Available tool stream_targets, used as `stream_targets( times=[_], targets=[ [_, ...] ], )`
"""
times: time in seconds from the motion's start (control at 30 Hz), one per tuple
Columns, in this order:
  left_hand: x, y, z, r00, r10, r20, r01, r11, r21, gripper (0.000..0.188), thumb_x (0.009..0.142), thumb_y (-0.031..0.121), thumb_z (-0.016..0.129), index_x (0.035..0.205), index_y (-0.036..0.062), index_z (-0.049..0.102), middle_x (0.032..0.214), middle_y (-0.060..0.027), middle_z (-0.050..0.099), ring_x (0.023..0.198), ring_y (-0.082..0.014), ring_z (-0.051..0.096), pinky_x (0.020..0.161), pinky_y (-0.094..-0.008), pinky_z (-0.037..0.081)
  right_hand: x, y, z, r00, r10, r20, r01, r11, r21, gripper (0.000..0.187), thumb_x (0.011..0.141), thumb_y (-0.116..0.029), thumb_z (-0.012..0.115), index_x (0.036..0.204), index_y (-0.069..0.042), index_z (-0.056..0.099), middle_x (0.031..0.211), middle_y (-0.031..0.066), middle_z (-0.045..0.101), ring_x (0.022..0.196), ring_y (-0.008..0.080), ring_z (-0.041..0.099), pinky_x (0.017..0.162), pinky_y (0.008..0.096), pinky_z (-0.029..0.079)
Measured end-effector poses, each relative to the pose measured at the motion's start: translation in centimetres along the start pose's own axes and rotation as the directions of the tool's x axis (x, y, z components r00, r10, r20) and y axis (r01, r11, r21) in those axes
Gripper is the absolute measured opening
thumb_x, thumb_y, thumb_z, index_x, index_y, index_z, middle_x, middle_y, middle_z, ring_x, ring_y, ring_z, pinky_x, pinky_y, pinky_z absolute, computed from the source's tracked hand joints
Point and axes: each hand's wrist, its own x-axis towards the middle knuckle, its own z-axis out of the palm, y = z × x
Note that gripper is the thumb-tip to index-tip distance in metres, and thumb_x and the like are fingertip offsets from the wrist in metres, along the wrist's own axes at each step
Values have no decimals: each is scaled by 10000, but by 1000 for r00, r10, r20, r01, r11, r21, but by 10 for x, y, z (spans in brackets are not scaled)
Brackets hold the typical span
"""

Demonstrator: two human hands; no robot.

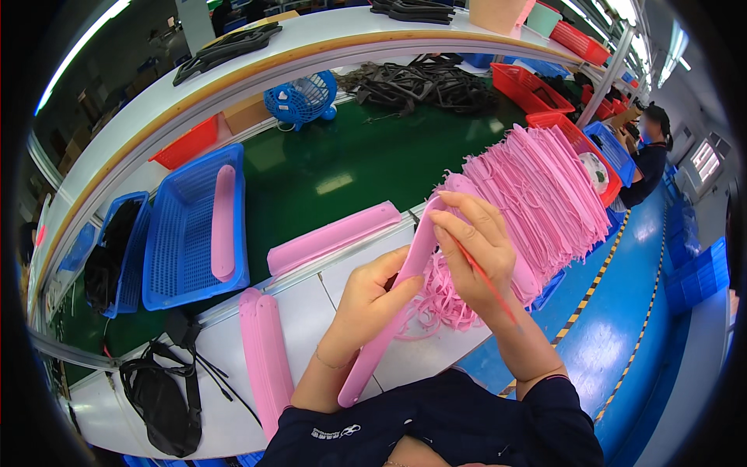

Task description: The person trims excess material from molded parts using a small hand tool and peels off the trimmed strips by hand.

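A long pink strip [372, 364] with rounded ends slants up from my chest. My left hand [369, 300] is closed around its middle, thumb on top. At its upper end, my right hand [481, 245] pinches the tip between thumb and fingers. A thin red pen-like stick [489, 282] is tucked in that same hand; its working end is hidden. Just right of it rises a big stack of pink strips [537, 194] with ragged edges. Curly pink scraps [445, 302] lie beneath my hands on the white worktop [311, 300].
Pink strips [334, 237] lie along the green belt's [373, 156] edge, and more pink strips [266, 362] sit near left. A blue basket [179, 233] holds one strip. Around are a black bag [167, 401], a blue fan [302, 100] and red bins [529, 89]. A person [650, 159] works far right.
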Motion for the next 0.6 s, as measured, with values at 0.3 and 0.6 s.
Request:
stream_targets(
  times=[0.3, 0.6],
  targets=[
    [1, 11, -2, 987, -152, 57, 162, 946, -282, 371, 832, 80, 614, 1187, -19, 579, 956, -21, 621, 829, -78, 561, 748, -210, 442, 18, 24, -24, 802, -534, 265, 589, 780, -210, 289, 727, -51, 591, 1002, 14, 655, 1053, 142, 648, 997, 264, 628, 831, 365, 508],
    [4, 4, -11, 994, -100, 41, 108, 930, -352, 389, 805, 59, 632, 1181, -22, 583, 1023, -55, 628, 900, -104, 571, 798, -235, 441, -14, 49, -23, 863, 491, -117, -408, 816, 408, 161, 932, -50, 530, 1034, 11, 637, 1039, 101, 618, 763, 141, 599, 658, 248, 495]
  ],
)
